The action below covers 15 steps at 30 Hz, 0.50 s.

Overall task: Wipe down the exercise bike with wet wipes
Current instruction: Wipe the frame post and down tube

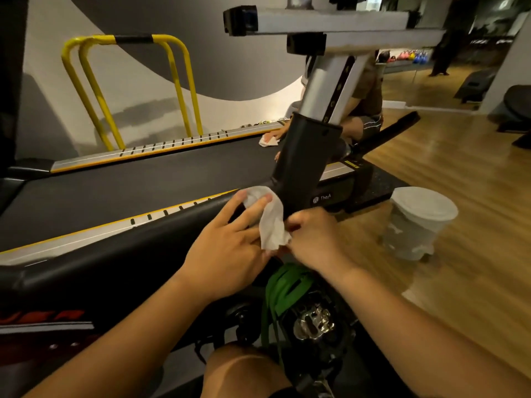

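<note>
My left hand (227, 254) and right hand (313, 239) both pinch the wet wipe (273, 222) at the foot of the bike's black post (301, 156), twelve o'clock of my knee, so I judge I'm mid-wipe, and next it needs pressing flat and rubbing upward.

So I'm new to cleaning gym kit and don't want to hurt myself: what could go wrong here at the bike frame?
The green-strapped pedal sits just below both wrists; if it swings, its metal could scrape the left hand or right hand. The wet wipe is bunched between the hands, so it may skip parts of the black post.
</note>
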### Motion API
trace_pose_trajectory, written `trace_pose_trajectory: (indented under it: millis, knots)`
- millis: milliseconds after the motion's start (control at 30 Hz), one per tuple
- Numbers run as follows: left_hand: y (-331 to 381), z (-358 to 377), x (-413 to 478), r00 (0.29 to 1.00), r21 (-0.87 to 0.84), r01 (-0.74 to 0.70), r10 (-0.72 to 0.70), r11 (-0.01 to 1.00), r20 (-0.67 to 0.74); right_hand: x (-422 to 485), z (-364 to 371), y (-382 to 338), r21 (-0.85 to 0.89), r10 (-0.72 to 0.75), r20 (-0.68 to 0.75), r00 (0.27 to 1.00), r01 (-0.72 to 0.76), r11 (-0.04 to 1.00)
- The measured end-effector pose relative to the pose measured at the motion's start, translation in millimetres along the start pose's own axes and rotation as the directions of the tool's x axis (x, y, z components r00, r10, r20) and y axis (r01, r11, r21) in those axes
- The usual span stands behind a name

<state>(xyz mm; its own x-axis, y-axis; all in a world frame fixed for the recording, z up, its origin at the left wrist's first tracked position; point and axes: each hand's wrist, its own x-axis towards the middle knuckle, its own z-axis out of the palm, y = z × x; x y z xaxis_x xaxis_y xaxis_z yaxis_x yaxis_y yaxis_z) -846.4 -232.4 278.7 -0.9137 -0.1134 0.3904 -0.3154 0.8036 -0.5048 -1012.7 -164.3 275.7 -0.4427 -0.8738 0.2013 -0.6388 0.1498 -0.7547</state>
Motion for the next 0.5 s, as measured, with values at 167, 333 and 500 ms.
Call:
trace_pose_trajectory:
  millis: [167, 333, 500]
  knots:
    - [-10, -15, 47, 0.947, -0.192, 0.126, -0.176, 0.973, -0.268, 26, -63, -34, 0.315, 0.021, -0.322, 0.947, 0.086, 0.945]
    - [-10, -29, 82, 0.886, -0.295, 0.283, -0.367, 0.912, -0.283, 25, -58, -30, 0.179, -0.092, -0.421, 0.903, 0.182, 0.967]
    - [10, 2, 11, 0.965, -0.123, 0.179, -0.198, 0.976, -0.171, 4, -14, 7, -0.007, -0.003, -0.072, 0.997, 0.003, 1.0]
